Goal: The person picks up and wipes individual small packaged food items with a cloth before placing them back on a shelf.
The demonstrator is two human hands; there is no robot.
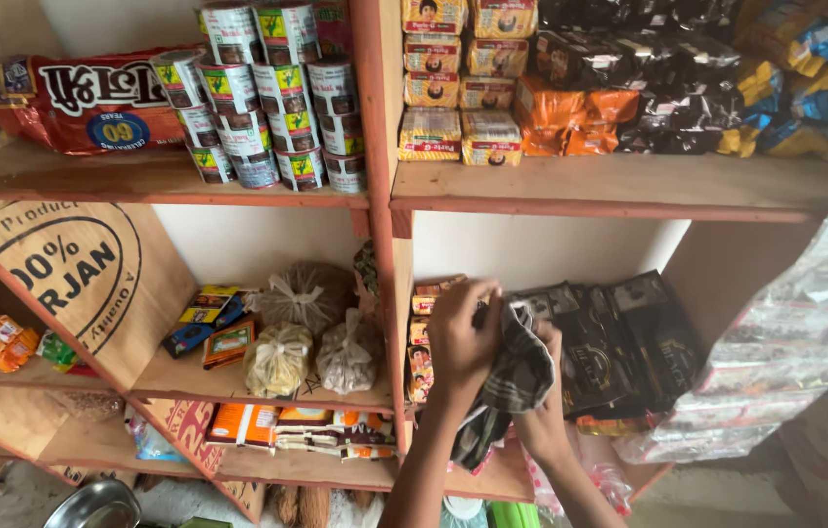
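At the middle shelf (pixel 355 399), right of the wooden upright (pixel 387 225), we see a dark checked cloth (pixel 517 376) gathered between two bare hands. Our left hand (pixel 460 340) is clenched over the cloth's upper fold, fingers curled down onto it. Our right hand (pixel 543 416) grips the cloth from the far right side and underneath, with the loose end hanging down toward the shelf edge.

Just behind the cloth we find a row of black glossy packets (pixel 629 337) leaning against each other, touching the cloth's right side. To the left of the hands, against the upright, stands a stack of small yellow and red boxes (pixel 421 337). Further left on the same shelf lie three knotted clear bags (pixel 302 337) of dry goods, and beside them some flat coloured sachets (pixel 209 323).

On the upper shelf we see stacked tins (pixel 267 98) at the left, with biscuit packs (pixel 458 83) and orange and dark snack bags (pixel 629 88) to the right. Clear plastic strips (pixel 805 323) hang at the far right.
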